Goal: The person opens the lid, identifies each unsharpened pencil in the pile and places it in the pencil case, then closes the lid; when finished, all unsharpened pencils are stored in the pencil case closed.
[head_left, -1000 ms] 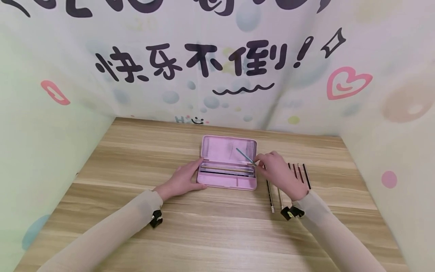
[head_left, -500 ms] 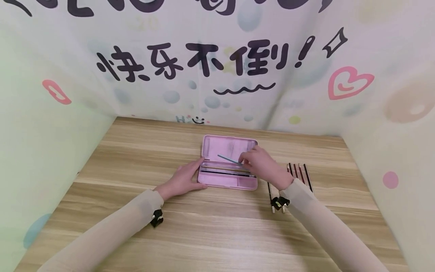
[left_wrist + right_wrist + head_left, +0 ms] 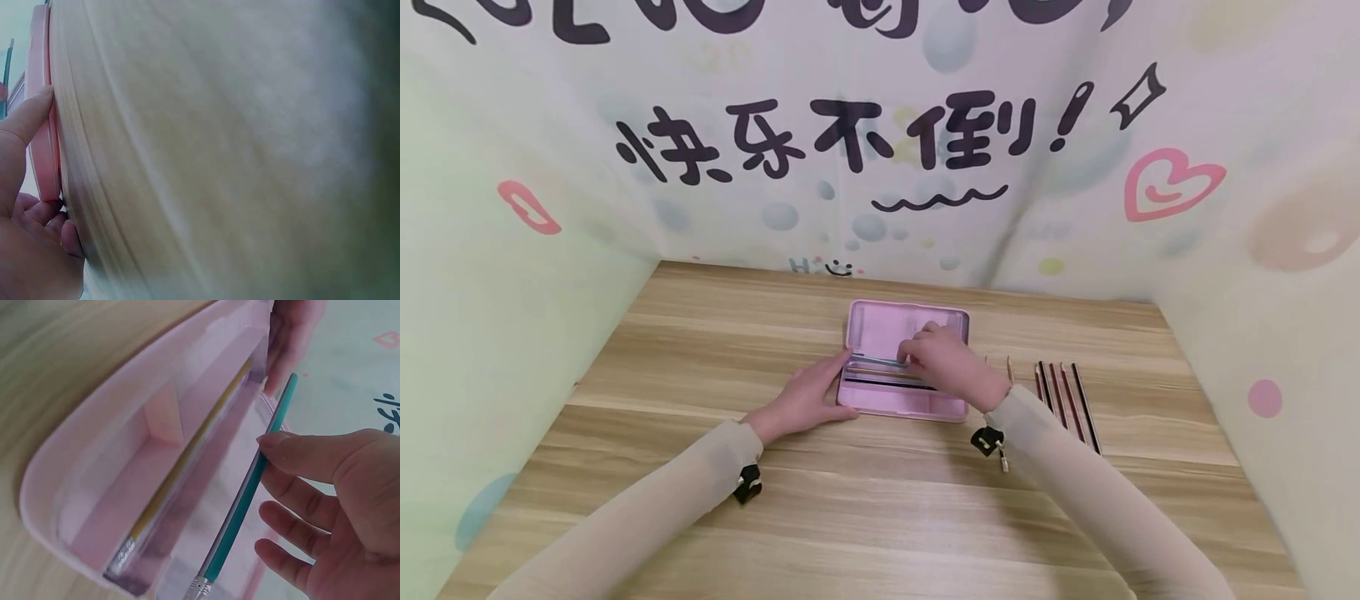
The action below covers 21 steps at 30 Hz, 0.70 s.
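A pink pencil case lies open on the table, its lid tipped back. My left hand holds the case's left end, thumb along the front side and fingers toward the back corner; the left wrist view shows the thumb against the case wall. Between thumb and index finger, my right hand pinches a teal pencil over the case, its ferrule end pointing down in the right wrist view. Inside the case's tray lie a gold pencil and a black pencil. The right hand hides the tray's right part in the head view.
Right of the case, several pencils lie side by side, among them a black pencil and a dark red pencil. Others are partly under the right forearm. A printed cloth backdrop stands behind the table.
My right hand has moved left over the case with the teal pencil, which has turned from slanted to nearly parallel with the tray and come lower. The left hand has stayed at the case.
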{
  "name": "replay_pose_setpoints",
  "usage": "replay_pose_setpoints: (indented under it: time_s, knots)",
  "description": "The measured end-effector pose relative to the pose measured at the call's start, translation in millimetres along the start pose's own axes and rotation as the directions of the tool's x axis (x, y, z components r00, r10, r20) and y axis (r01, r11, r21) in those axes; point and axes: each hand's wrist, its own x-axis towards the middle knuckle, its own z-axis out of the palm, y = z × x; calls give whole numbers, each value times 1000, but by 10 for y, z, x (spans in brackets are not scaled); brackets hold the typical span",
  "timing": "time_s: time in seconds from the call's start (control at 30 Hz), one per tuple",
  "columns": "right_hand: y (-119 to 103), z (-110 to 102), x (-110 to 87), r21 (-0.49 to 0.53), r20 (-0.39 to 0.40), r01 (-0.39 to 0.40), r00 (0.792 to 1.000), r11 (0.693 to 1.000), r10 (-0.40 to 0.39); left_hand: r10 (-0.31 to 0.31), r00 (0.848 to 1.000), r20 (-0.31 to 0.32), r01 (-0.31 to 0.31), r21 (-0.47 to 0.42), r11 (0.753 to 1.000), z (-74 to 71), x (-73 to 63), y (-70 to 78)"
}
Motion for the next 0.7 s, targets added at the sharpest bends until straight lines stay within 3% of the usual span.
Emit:
replay_pose_setpoints:
  time_s: [0.37, 0.7]
  knots:
    - [-60, 109, 66, -21, 79, -60, 995, 998, 61, -8, 1000, 5, 8, 4, 1000, 18, 13, 0]
    - [-53, 109, 40, -8, 64, -53, 997, 999, 53, -11, 1000, 6, 11, -2, 1000, 11, 6, -11]
